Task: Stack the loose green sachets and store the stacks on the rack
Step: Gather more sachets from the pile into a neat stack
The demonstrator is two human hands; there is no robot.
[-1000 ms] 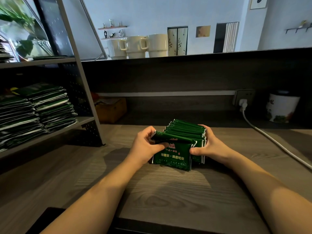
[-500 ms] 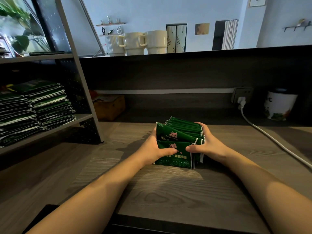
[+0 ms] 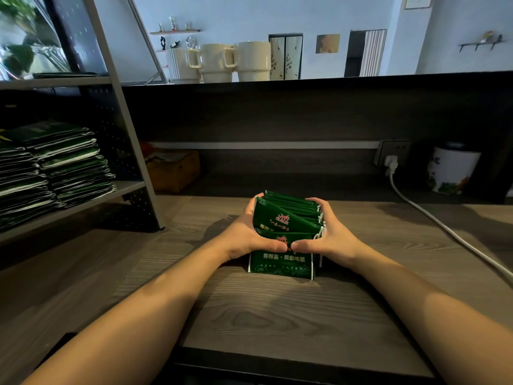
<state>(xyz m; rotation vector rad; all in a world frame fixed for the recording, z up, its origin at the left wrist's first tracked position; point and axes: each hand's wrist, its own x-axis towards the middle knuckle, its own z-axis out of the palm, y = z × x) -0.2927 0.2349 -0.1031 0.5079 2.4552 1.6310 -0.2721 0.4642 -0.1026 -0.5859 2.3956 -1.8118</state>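
A bundle of several green sachets point(image 3: 283, 220) stands on edge on the wooden counter point(image 3: 277, 315), mid-frame. My left hand point(image 3: 244, 234) grips its left side and my right hand point(image 3: 330, 234) grips its right side; both thumbs meet across the front sachet, fingers curled round the far end. The front sachets tilt back against the rest. At left, the grey metal rack point(image 3: 130, 187) holds stacks of green sachets point(image 3: 55, 165) on its lower shelf.
A white power cable point(image 3: 444, 226) runs from a wall socket point(image 3: 391, 154) across the counter's right side. A white printed jar point(image 3: 452, 170) stands at the far right. A cardboard box point(image 3: 175, 170) sits behind the rack's leg. Mugs point(image 3: 219, 62) line the upper ledge.
The front sachets, held loose and forward a second ago, have been pressed back into the bundle. Both thumbs have closed together across the front.
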